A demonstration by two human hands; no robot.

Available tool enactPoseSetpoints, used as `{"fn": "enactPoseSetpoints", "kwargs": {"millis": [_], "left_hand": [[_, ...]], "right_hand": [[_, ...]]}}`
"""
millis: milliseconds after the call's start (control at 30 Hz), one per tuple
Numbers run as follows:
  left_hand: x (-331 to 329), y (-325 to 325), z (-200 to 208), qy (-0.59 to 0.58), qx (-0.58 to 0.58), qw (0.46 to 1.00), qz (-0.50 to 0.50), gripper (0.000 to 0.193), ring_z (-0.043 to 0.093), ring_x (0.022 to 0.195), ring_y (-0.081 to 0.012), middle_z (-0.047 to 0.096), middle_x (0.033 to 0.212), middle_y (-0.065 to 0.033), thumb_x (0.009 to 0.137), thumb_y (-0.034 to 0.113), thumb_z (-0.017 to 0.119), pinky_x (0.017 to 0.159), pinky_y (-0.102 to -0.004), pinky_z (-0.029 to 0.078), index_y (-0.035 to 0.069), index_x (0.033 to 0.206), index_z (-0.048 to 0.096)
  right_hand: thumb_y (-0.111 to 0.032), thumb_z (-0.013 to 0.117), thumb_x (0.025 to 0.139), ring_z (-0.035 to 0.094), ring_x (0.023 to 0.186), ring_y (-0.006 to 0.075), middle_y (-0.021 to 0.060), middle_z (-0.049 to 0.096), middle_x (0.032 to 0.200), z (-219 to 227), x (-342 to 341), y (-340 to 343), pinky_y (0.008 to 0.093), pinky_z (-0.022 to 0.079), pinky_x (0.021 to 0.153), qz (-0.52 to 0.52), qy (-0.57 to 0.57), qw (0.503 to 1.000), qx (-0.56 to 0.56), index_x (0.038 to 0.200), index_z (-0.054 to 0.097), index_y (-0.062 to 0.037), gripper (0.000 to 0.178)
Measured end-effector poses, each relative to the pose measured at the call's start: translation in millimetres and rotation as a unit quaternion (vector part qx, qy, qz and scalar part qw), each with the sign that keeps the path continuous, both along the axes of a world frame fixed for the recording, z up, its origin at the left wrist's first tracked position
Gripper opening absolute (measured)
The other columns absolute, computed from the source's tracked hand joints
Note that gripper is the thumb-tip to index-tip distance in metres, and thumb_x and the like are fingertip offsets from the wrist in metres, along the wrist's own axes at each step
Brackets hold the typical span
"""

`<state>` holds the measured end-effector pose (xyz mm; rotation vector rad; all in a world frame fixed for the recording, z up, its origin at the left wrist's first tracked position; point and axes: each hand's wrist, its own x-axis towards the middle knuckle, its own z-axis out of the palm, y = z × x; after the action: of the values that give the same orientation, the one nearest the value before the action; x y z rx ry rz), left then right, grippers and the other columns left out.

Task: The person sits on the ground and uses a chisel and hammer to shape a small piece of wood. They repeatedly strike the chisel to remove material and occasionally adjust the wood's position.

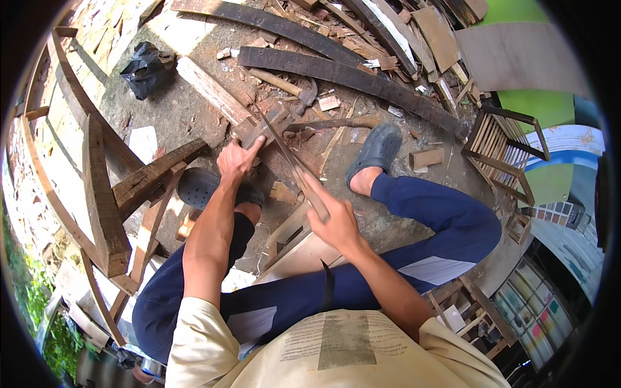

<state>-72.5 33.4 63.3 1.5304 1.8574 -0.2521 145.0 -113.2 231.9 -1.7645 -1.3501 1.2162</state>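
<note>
Two closed grips: left fingers [234, 157] on wooden block [248, 132], right fingers [334, 212] around handle [314, 191].

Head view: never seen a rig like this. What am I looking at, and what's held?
No machine here: a person works bare-handed. The one picture comes from a wide fisheye camera worn on the head, looking down, so straight edges bend near the rim. The right hand grips a long, thin tool; its exact kind is hard to tell. The left hand is on a wood piece that the tool crosses. On the ground lie a hammer, a dark plank, a small wood block and a black plastic bag.
</note>
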Motion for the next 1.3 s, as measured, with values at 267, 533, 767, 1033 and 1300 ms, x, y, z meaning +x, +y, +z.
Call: {"fn": "enactPoseSetpoints", "kwargs": {"millis": [267,533,767,1033,1300], "left_hand": [[3,0,1,-0.002,-0.036,0.999,-0.013,0.104,0.070,0.111,-0.0465,0.073,0.110,-0.0347,0.081,0.086,0.058,0.098,-0.0515,0.053,-0.010,0.120,0.070],[-2,4,4,-0.016,-0.021,1.000,0.005,0.107,0.070,0.112,-0.0467,0.072,0.112,-0.0357,0.081,0.086,0.060,0.099,-0.0515,0.053,-0.009,0.130,0.065],[8,11,11,-0.010,-0.040,0.999,0.004,0.103,0.070,0.113,-0.0466,0.072,0.112,-0.0360,0.080,0.084,0.063,0.099,-0.0511,0.053,-0.011,0.121,0.070],[-1,10,10,-0.027,-0.045,0.998,0.025,0.101,0.069,0.116,-0.0462,0.072,0.115,-0.0353,0.081,0.082,0.062,0.103,-0.0510,0.051,-0.008,0.127,0.070],[17,6,9,-0.024,-0.031,0.999,-0.001,0.106,0.070,0.113,-0.0462,0.071,0.113,-0.0369,0.079,0.087,0.061,0.100,-0.0505,0.053,-0.010,0.122,0.070]], "right_hand": [[-0.002,0.068,0.085,0.073,0.099,0.0441,0.0310,0.068,0.125,-25,-4,31,0.0462,0.061,0.086,-0.004,0.000,0.999,-0.052,0.152,0.054,-0.0108,0.068],[-0.002,0.069,0.082,0.073,0.099,0.0444,0.0274,0.070,0.126,47,13,-41,0.0460,0.061,0.086,0.031,-0.027,0.999,-0.026,0.154,0.052,-0.0112,0.074],[-0.002,0.063,0.086,0.070,0.113,0.0413,0.0254,0.071,0.126,-38,2,56,0.0396,0.059,0.093,0.004,0.022,0.999,-0.027,0.150,0.056,-0.0081,0.065],[-0.003,0.068,0.084,0.069,0.105,0.0469,0.0303,0.070,0.118,42,7,-32,0.0481,0.060,0.087,0.010,-0.015,0.999,-0.037,0.154,0.052,-0.0152,0.073],[-0.009,0.063,0.088,0.065,0.124,0.0410,0.0239,0.066,0.135,-63,-9,92,0.0400,0.055,0.101,0.006,0.023,0.996,-0.092,0.152,0.054,-0.0099,0.064]]}}
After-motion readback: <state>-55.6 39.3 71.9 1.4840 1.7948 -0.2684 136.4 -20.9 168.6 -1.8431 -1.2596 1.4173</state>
